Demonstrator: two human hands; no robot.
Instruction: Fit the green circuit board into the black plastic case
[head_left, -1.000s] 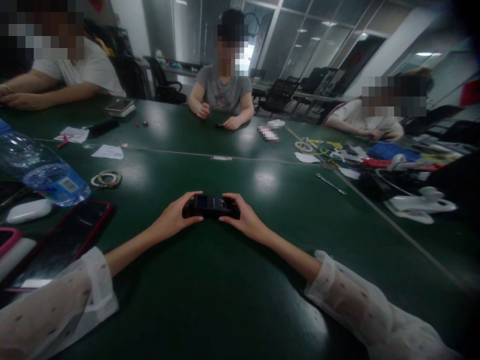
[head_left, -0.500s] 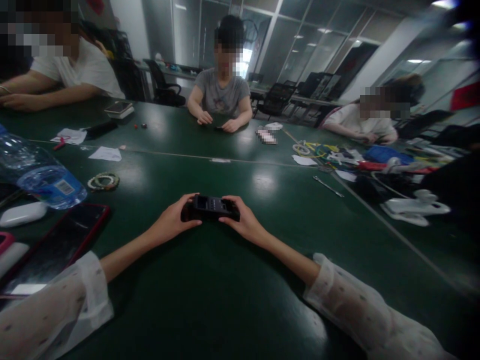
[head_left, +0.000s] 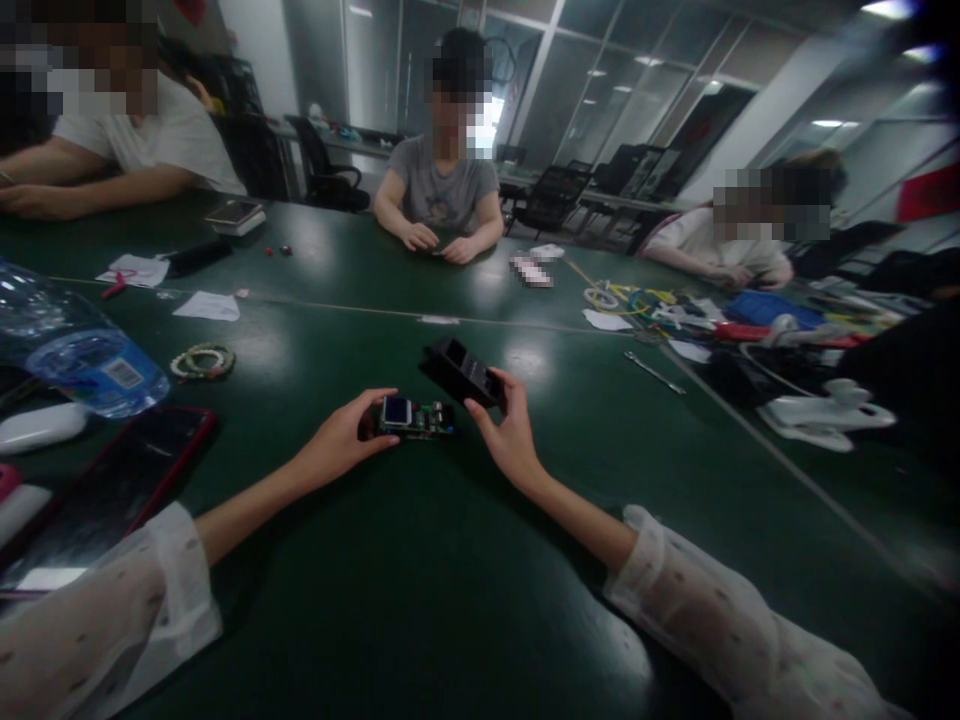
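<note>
Low over the green table, my left hand [head_left: 352, 428] pinches the left end of a circuit board [head_left: 429, 420] between thumb and fingers. A small screen [head_left: 396, 411] sits on the board's left part, and small components cover the rest. My right hand [head_left: 508, 428] grips the lower right end of a black plastic cover [head_left: 463, 372], which has a rectangular window and a row of small cutouts. The cover is tilted above and behind the board, apart from it. What lies under the board is hidden.
To the left are a water bottle [head_left: 97, 350], a red-edged phone [head_left: 112, 480], a white case [head_left: 43, 428] and bracelets [head_left: 202, 362]. A wrench [head_left: 655, 372] lies on the right, near cables [head_left: 622, 298] and white plastic parts [head_left: 825, 415]. Several people sit around the table [head_left: 420, 600].
My right hand has lifted the black cover off and moved it up and to the right. The circuit board now shows in my left hand, which has stayed nearly in place.
</note>
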